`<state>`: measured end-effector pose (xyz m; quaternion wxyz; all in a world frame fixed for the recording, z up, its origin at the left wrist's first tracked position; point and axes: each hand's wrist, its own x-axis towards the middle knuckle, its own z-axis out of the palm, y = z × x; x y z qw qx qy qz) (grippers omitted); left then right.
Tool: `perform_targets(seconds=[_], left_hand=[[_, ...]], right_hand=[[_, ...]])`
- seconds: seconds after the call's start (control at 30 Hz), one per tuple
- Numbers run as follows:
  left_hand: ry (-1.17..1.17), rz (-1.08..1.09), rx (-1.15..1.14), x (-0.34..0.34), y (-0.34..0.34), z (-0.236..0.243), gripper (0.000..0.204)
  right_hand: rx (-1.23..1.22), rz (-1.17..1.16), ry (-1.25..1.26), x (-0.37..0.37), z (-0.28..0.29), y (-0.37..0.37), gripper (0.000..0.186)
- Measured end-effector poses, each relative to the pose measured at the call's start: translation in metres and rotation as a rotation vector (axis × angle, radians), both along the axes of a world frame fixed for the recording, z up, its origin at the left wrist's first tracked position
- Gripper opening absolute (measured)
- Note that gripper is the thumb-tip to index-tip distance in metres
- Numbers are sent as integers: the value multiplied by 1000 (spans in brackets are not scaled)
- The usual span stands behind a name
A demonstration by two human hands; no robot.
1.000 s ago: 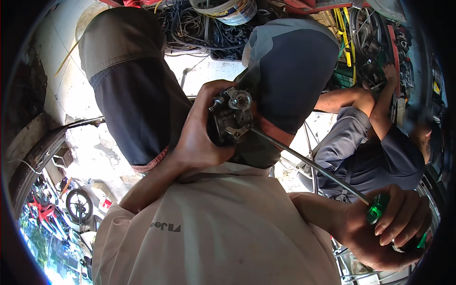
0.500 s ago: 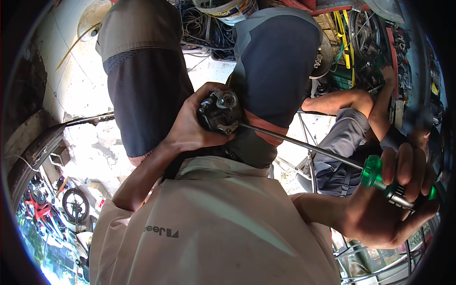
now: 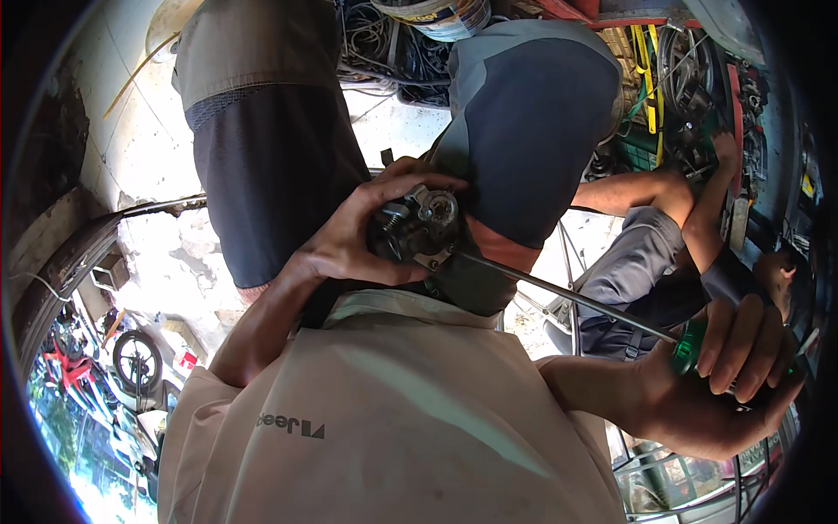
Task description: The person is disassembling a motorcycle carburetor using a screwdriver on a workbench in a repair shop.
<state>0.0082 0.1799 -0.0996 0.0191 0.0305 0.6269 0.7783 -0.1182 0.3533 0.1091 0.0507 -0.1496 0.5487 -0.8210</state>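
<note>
Green screwdriver handle (image 3: 688,348): my right hand (image 3: 690,406) now curls further over it, seemingly firming control; left hand (image 3: 349,234) clasps a metal part (image 3: 426,229).

Green screwdriver handle (image 3: 688,348), grey metal part (image 3: 422,230), beige shirt (image 3: 393,410), navy-and-grey trousers (image 3: 537,140)

The metal part (image 3: 419,225) sits in the left hand (image 3: 347,240); the screwdriver (image 3: 572,298) stretches from the right hand (image 3: 752,360) leftward to it. Beyond the left hand lie cables (image 3: 371,42) (a bucket (image 3: 443,17) beside them), and a co-worker (image 3: 642,275) is beyond the right hand.
</note>
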Motion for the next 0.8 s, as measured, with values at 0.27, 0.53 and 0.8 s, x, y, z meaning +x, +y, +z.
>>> perform_targets(seconds=[0.27,0.53,0.8], left_hand=[[-441,316,172,2,17,6,47],[-475,428,147,5,22,2,22],[-391,417,7,6,25,-9,18]], right_hand=[[4,80,-59,3,-3,-7,23],[289,-238,101,19,8,-26,26],[197,94,108,13,-5,-26,26]])
